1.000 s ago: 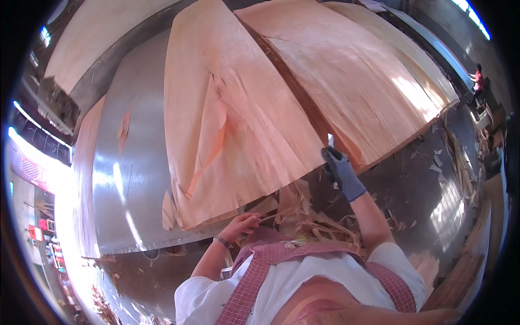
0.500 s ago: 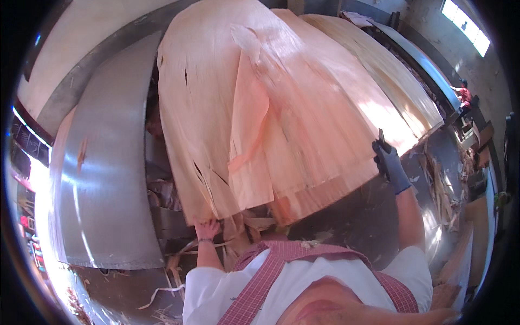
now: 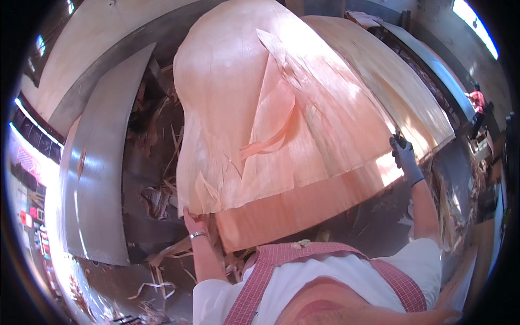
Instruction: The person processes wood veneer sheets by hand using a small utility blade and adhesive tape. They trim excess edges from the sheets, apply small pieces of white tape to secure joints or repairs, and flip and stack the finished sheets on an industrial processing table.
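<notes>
The broad, pale peach wood veneer sheet [image 3: 271,124], torn and curling atop its stack, looks light, floppy and brittle, best held at opposite near corners, where the bare left hand [image 3: 194,222] and grey-gloved right hand [image 3: 405,157] each have their grip clamped on it.

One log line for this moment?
left hand: grips veneer sheet near corner | right hand: gloved, grips far edge | sheet: torn, spread over stack
</notes>
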### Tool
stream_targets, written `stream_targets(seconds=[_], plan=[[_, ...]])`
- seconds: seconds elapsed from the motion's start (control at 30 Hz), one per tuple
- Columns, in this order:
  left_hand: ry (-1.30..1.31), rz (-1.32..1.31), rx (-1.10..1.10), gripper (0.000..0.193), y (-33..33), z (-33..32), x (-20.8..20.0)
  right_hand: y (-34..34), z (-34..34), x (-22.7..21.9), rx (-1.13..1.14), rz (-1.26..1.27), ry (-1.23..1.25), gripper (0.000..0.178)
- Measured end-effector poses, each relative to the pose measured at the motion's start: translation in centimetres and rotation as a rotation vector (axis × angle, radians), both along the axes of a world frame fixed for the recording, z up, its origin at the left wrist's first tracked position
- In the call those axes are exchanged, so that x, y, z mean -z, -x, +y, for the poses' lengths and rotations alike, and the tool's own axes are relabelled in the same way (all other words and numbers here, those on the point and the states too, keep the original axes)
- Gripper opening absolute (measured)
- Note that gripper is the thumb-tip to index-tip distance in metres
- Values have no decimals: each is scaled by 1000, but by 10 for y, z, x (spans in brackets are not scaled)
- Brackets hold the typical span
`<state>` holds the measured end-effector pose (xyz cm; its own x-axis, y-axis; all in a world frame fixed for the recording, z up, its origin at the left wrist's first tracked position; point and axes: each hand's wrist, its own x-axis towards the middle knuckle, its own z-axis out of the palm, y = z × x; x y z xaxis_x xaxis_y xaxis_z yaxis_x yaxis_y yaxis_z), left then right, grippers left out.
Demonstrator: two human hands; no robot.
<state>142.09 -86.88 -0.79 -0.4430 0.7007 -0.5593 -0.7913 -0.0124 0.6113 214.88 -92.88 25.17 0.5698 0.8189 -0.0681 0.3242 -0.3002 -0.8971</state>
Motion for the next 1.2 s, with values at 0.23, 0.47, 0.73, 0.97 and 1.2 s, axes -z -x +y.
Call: stream_targets(seconds=[0.23,0.47,0.73,0.97,1.2], plan=[[109,275,-90,22,-45,-14,-13,-92,19,39,-33,-9,-47,36],[169,331,-167,15,-47,-11,4,-127,37,96,-53,-311,-71,37],[254,341,-200,15,-77,-15,33,-119,25,100,-16,-488,138,42],[335,422,-206,17,-86,-14,38,-126,29,141,-38,-313,213,45],[644,731,-9,25,-135,-55,19,-168,21,179,36,-235,404,52]])
